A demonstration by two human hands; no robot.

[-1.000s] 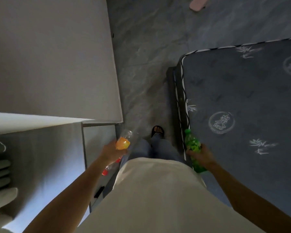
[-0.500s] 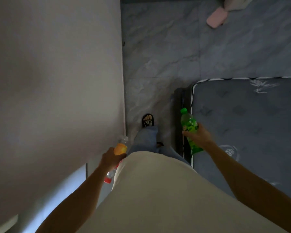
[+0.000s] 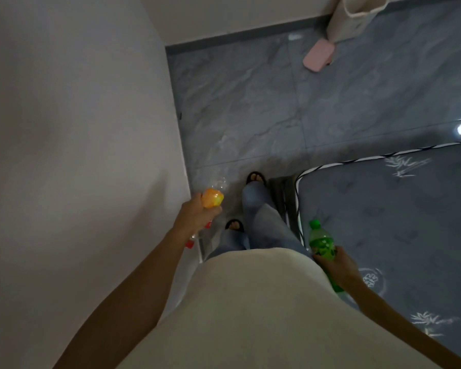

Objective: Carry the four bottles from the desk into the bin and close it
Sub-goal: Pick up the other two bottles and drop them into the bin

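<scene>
Two hands gripping: left hand (image 3: 197, 214) orange-label bottle (image 3: 212, 197); right hand (image 3: 337, 266) green bottle (image 3: 322, 245).

Overall light: dim room, muted greys, colours flat apart from the orange bottle (image 3: 212, 197) and green bottle (image 3: 322, 245), which stand out bright.
Glare: one hard white spot on the glossy floor (image 3: 277, 107), just beyond the mattress (image 3: 399, 217) at its far corner, right edge.
Shadows: soft, no sharp edges; the floor darkens right beside the mattress.
Wall (image 3: 72, 129): pale, evenly lit, fading greyer toward the bottom left.
Sharpness: soft throughout, grainy; the left hand (image 3: 197, 215) and its clear bottle parts smear slightly.
Distortion: wide-angle bend, wall edge and mattress rim lean outward; forearms stretch large at the bottom.
</scene>
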